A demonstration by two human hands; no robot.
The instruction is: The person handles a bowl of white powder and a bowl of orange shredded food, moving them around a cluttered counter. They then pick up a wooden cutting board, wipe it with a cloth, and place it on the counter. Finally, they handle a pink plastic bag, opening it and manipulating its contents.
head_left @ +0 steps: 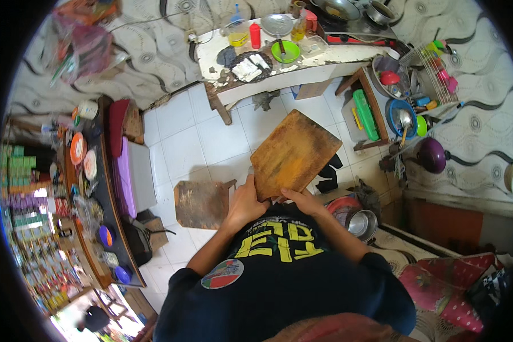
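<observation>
A worn wooden cutting board (297, 149) is tilted in front of my body, above the tiled floor. My left hand (247, 199) grips its lower left corner, with what looks like a small grey piece, too unclear to name, beside the fingers. At the board's lower edge, my right hand (301, 200) has its thumb on the face, while its other fingers are mostly hidden underneath. A low wooden stool (201, 204) with a scuffed top stands on the floor to the left of my left hand.
Ahead is a low white table (282, 75) bearing a green bowl (285, 52), a red squeeze bottle (255, 36) and a dark woven tray with white pieces. A metal pot (362, 225) lies at right. A purple-lidded bin (132, 177) and a long counter stand left. A person (95, 318) is at lower left.
</observation>
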